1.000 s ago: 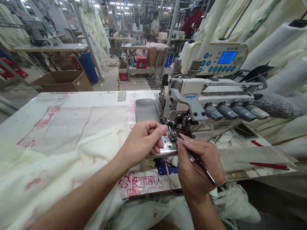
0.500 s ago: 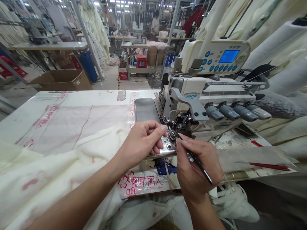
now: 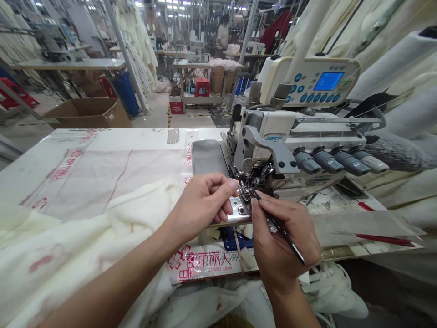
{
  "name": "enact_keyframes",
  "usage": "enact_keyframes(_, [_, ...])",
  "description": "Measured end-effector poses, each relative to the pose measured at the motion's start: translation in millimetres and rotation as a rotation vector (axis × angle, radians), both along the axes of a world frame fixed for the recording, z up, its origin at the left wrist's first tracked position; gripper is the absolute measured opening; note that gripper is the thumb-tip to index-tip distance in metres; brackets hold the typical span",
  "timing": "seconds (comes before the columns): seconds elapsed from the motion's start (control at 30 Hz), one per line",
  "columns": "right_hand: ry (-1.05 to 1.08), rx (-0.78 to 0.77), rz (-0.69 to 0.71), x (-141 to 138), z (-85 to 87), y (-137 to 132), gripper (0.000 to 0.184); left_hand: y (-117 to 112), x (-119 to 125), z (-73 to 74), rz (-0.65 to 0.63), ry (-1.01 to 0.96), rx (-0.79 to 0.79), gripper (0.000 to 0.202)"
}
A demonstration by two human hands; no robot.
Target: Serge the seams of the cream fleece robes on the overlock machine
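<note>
My right hand (image 3: 282,239) is closed on thin black tweezers (image 3: 287,239), whose tips reach into the needle and presser-foot area (image 3: 246,184) of a white overlock sewing machine (image 3: 293,141). My left hand (image 3: 201,205) pinches at the same spot from the left, fingertips touching the presser foot; what it pinches is too fine to make out. Both hands rest over the shiny metal needle plate (image 3: 239,210). Cream fleece fabric (image 3: 68,246) lies piled under my left forearm.
The machine's control panel with a blue screen (image 3: 314,82) stands behind. Red pens (image 3: 385,238) lie on the table at right. The plastic-covered table top (image 3: 95,164) stretches left. A cardboard box (image 3: 85,114), other sewing tables and a person stand far back.
Almost nothing has moved; the view shifted slightly and my right hand with the tweezers edged a little toward the needle area.
</note>
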State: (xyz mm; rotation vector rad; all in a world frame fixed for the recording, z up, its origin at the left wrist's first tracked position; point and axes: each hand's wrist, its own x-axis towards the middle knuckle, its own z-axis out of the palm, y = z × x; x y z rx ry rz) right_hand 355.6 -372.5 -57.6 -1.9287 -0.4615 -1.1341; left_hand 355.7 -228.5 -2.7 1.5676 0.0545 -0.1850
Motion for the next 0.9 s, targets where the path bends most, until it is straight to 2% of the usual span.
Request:
enact_keyframes(0.4, [-0.052, 0.035, 0.040, 2.5, 1.5, -1.9, 0.026, 0.2, -0.9, 1.6, 0.006, 0.013, 0.000, 0.031])
enact_keyframes(0.63, [0.049, 0.332, 0.170, -2.8, 11.2, -4.4, 0.017, -2.7, 0.8, 3.7, 0.009, 0.016, 0.060, 0.024])
enact_keyframes(0.77, [0.002, 0.259, 0.224, -11.8, 18.2, -8.5, 0.020, -8.0, 2.5, 3.9, -0.034, 0.004, 0.091, 0.026])
enact_keyframes(0.9, [0.022, 0.214, 0.286, -14.9, 18.2, -12.5, 0.022, -9.3, 4.7, 5.1, -0.068, 0.025, 0.070, 0.031])
